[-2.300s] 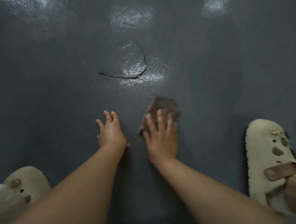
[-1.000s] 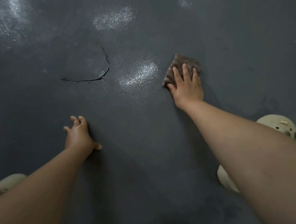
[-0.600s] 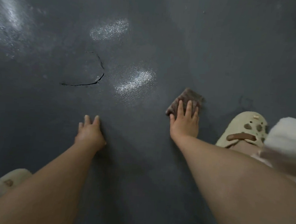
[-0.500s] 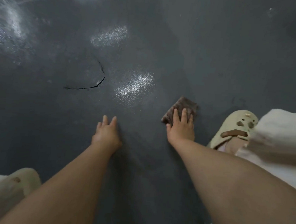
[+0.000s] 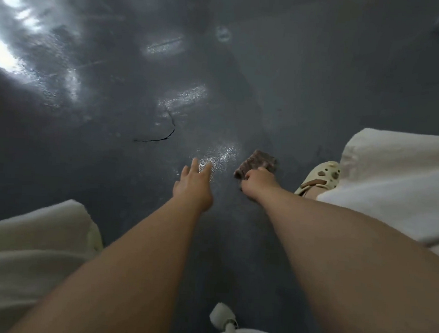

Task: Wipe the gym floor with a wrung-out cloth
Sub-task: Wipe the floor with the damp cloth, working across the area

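A small brown cloth lies on the dark grey gym floor, right of centre. My right hand is at the cloth's near edge with its fingers curled into the fabric, gripping it. My left hand reaches forward just left of it, fingers straight and spread, over a wet shiny patch of the floor. Whether the left palm touches the floor is not clear.
A thin black crack curves across the floor beyond my left hand. My right foot in a cream clog stands right of the cloth. Pale trouser legs fill both lower sides. A white cable and plug hang at the bottom.
My right hand has gone from pressing flat on the cloth to curling its fingers into it. The view has risen and pulled back, and my left hand has stretched forward.
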`<state>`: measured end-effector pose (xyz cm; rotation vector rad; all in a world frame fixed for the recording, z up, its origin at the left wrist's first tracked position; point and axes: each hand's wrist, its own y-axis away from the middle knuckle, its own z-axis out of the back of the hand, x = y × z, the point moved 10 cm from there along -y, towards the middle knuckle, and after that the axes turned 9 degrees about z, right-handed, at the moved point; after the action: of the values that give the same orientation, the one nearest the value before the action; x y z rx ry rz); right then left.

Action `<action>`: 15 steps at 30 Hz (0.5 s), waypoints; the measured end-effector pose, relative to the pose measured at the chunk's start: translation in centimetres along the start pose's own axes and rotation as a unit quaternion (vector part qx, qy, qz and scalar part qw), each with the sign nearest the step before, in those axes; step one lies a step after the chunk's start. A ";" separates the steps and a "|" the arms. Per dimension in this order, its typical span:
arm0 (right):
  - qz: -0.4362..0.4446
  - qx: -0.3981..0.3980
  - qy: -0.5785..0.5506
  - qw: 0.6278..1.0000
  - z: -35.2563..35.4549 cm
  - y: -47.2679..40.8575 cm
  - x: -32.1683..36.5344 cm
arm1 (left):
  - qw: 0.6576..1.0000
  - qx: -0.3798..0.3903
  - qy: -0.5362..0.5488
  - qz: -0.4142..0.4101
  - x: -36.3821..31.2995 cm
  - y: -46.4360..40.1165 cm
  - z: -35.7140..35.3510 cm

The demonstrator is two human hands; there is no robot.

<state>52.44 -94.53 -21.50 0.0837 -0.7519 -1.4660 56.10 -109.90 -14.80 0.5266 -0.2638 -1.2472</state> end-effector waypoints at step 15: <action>-0.022 -0.039 0.019 0.999 2.7 5.7 1.7 | 0.997 -0.006 0.073 -0.021 -1.1 2.8 0.8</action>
<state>55.87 -94.25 -15.93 0.0687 -0.6641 -1.5307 57.66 -108.49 -12.57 0.6126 -0.1220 -1.2439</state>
